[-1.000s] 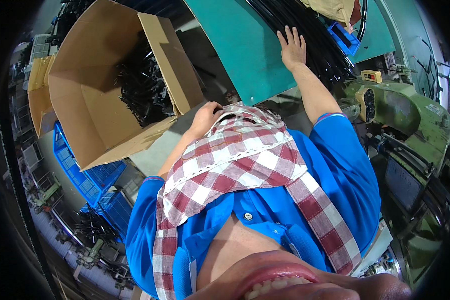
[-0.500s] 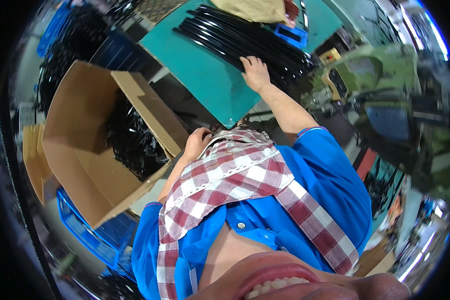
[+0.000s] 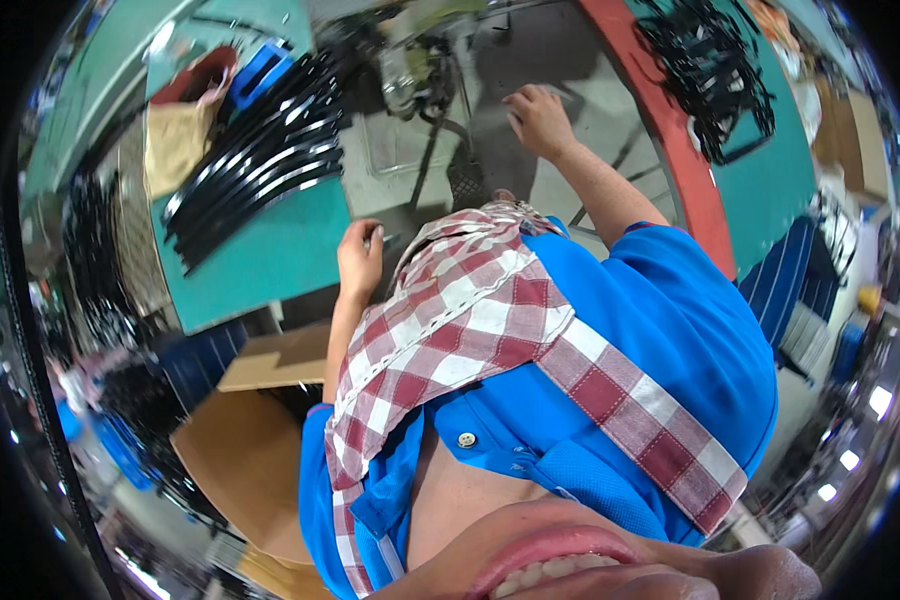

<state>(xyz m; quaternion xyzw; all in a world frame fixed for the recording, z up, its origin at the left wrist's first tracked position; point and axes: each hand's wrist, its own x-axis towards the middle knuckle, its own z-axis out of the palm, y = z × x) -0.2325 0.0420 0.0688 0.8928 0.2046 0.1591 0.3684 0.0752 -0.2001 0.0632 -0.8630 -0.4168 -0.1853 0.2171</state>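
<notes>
My right hand (image 3: 543, 122) hangs over the floor between a machine (image 3: 410, 75) and a red-edged table (image 3: 690, 180). Its fingers are loosely bent and apart, holding nothing. Close to the corner of a green table (image 3: 260, 275), my left hand (image 3: 360, 255) is raised beside my apron, its fingers loosely curled with the thumb apart; I see nothing held in it. A row of long, glossy black strips (image 3: 255, 150) lies on the green table, beyond my left hand. Farther right, a tangled heap of black loops (image 3: 710, 75) rests on the other green surface.
A blue tray-like object (image 3: 260, 72) and a tan cloth bag (image 3: 178, 150) lie by the strips. The cardboard box (image 3: 240, 460) stands at lower left, near my left arm. A foot pedal (image 3: 466, 182) is on the floor ahead. More black strips hang at far left.
My view and body have turned right. My right hand has left the black strips and now hangs over the floor. The left hand has moved away from the cardboard box, toward the table corner.
</notes>
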